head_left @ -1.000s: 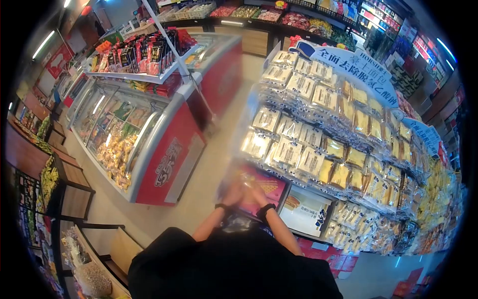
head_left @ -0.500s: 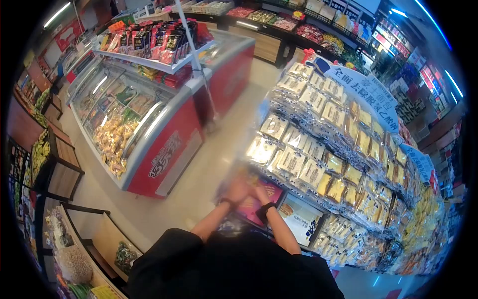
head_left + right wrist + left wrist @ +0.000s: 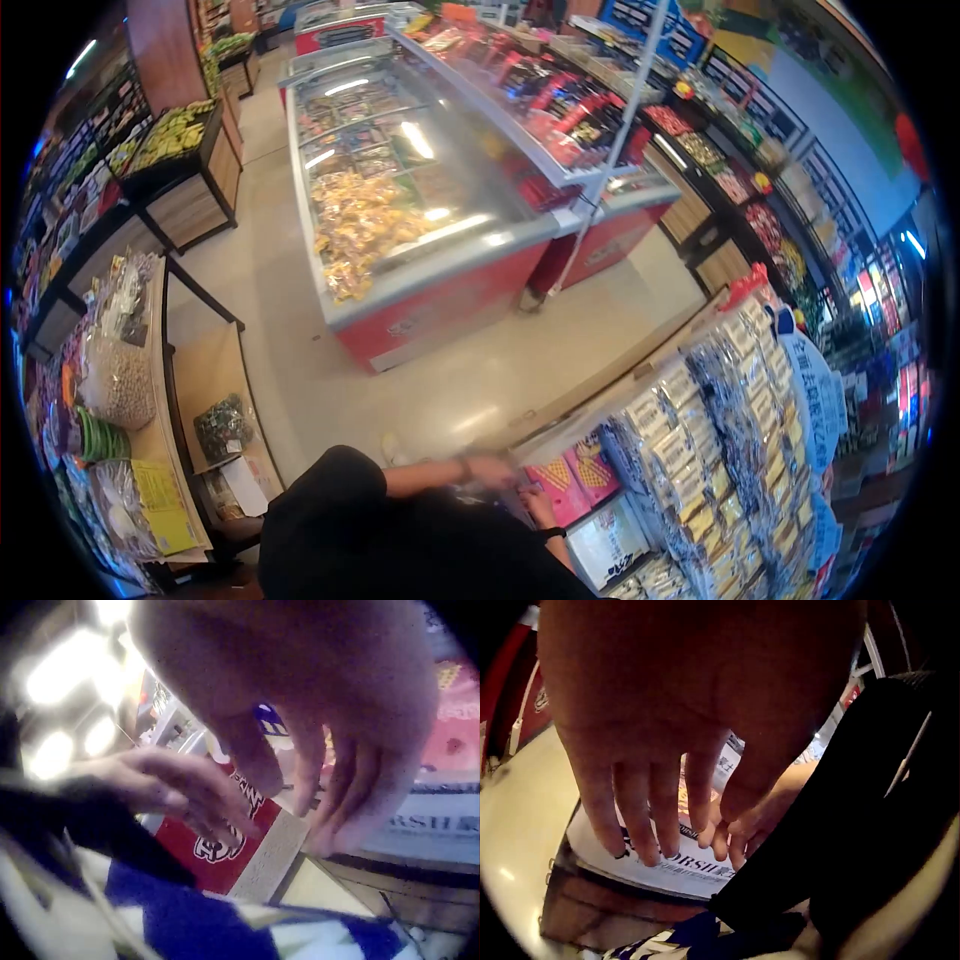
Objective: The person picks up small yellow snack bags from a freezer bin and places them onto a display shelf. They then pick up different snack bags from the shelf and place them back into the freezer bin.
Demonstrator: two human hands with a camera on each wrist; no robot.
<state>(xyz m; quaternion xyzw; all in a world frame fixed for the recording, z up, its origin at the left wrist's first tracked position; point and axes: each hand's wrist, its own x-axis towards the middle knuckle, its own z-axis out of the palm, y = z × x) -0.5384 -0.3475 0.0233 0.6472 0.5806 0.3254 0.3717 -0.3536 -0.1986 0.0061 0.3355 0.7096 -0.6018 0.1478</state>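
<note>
My left hand (image 3: 490, 472) is by the left end of a bread display, holding nothing. Its fingers hang apart and loosely bent in the left wrist view, over a white printed strip (image 3: 697, 879). My right hand (image 3: 540, 508) is close beside it at the edge of a pink panel (image 3: 562, 492). In the right wrist view the right hand (image 3: 322, 697) has loosely bent fingers and nothing visible in them. A white picture panel (image 3: 608, 542) adjoins the pink one. Rows of wrapped bread (image 3: 660, 440) rise behind.
Beyond the tiled floor (image 3: 450, 370) stands a red and white chest freezer (image 3: 450, 290) with a pole (image 3: 610, 150) at its corner. At left are a wooden shelf (image 3: 215, 375) with bagged goods and produce stands (image 3: 195, 185). A blue sign (image 3: 812, 385) tops the bread.
The head view has swung left, so the bread display now lies lower right and the freezer nearer the middle. My hands, close together before, now show slightly apart.
</note>
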